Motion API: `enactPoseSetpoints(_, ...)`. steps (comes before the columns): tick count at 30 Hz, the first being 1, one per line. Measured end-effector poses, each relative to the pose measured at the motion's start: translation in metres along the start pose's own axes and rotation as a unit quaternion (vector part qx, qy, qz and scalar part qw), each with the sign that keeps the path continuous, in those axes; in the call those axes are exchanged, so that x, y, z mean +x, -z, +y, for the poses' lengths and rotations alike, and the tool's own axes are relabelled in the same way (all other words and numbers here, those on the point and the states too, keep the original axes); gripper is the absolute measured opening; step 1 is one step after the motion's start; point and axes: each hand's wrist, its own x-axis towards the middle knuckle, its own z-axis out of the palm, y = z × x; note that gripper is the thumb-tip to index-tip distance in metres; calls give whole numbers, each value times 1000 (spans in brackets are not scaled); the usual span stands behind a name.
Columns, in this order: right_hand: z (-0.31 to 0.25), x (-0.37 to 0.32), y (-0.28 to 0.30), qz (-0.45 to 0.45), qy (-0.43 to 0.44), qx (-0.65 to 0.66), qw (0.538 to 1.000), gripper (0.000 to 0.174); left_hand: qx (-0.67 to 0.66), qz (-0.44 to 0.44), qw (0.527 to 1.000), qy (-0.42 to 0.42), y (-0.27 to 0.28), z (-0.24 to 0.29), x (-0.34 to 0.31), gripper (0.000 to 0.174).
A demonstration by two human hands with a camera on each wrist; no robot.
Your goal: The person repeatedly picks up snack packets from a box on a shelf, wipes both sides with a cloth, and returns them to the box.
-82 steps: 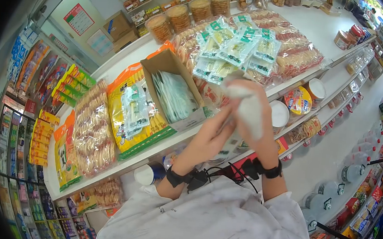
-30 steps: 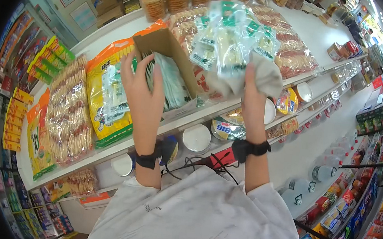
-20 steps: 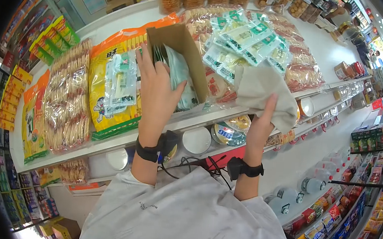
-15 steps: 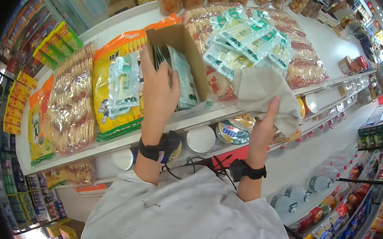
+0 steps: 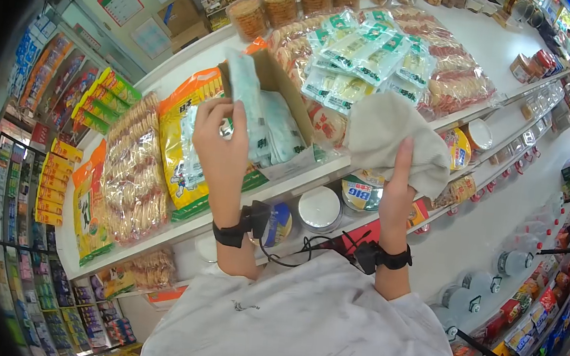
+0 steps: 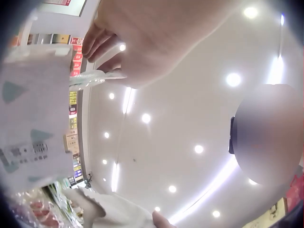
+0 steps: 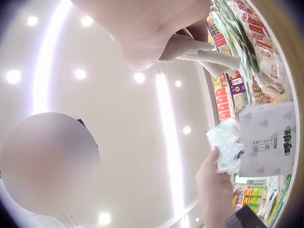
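In the head view my left hand (image 5: 222, 147) pinches a clear, pale-green printed plastic packet (image 5: 245, 80), standing upright partly above an open cardboard box (image 5: 286, 84). More such packets (image 5: 281, 132) stand inside the box. The right wrist view shows the pinched packet (image 7: 224, 142) close to the box's printed outer side (image 7: 268, 142). My right hand (image 5: 396, 200) grips a crumpled grey cloth (image 5: 387, 130), thumb on top, its fingers hidden beneath. Behind the cloth lies a pile of similar packets (image 5: 371, 55) on bagged food.
Left of the box lie a yellow bag (image 5: 185, 167) and a bag of stacked snacks (image 5: 133, 169). Tubs of round biscuits (image 5: 279, 5) line the back of the white counter. A shelf below holds instant-noodle bowls (image 5: 361, 191). Water bottles (image 5: 479, 282) stand right.
Earlier both hands met at the cloth; then the right hand held a packet over the pile. That packet left the hand, and my left hand reached into the box and drew another up.
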Motion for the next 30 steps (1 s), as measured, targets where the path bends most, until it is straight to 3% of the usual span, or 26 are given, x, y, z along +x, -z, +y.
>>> enactPoseSetpoints(1,-20,-1,-8,17,-37,115,993,47,12,7,1000,2,5,-1,0,24)
enactPoseSetpoints(6,-15,-2,-1,3,-22,123,992,45,-19,25,996,78,21,-8,6,29)
enactPoseSetpoints(10,-28,-9,-2,5,-21,137,990,43,-237,39,965,107,27,13,1,27)
enactPoseSetpoints(11,-29,-12,-2,-16,-8,124,992,43,-342,46,925,161,26,33,-3,26)
enactPoseSetpoints(13,-30,-18,-2,-64,11,91,994,41,-365,16,910,195,21,58,-11,24)
enactPoseSetpoints(16,-49,-24,-2,-145,-143,155,967,39,-377,-98,904,175,9,67,-28,13)
enactPoseSetpoints(18,-45,-24,-5,-198,-103,155,962,40,-422,-177,872,176,-5,71,-40,14)
enactPoseSetpoints(20,-51,-24,-8,-243,-107,93,960,46,-517,-164,816,201,-20,81,-49,24)
enactPoseSetpoints(21,-50,-24,-14,-238,-10,65,969,51,-561,-156,785,213,-24,84,-51,31)
enactPoseSetpoints(23,-44,-25,-28,-223,184,9,957,63,-557,-175,776,239,-24,92,-49,42)
enactPoseSetpoints(25,-41,-35,-31,-252,230,-48,939,75,-552,-167,775,259,-25,99,-47,51)
enactPoseSetpoints(27,-42,-39,-41,-245,309,-117,912,87,-507,-100,800,304,-25,101,-41,48)
enactPoseSetpoints(28,-41,-39,-42,-263,322,-150,897,87,-483,-67,810,327,-24,101,-38,47)
enactPoseSetpoints(30,-39,-37,-43,-295,347,-216,864,86,-523,-81,795,296,-27,98,-36,50)
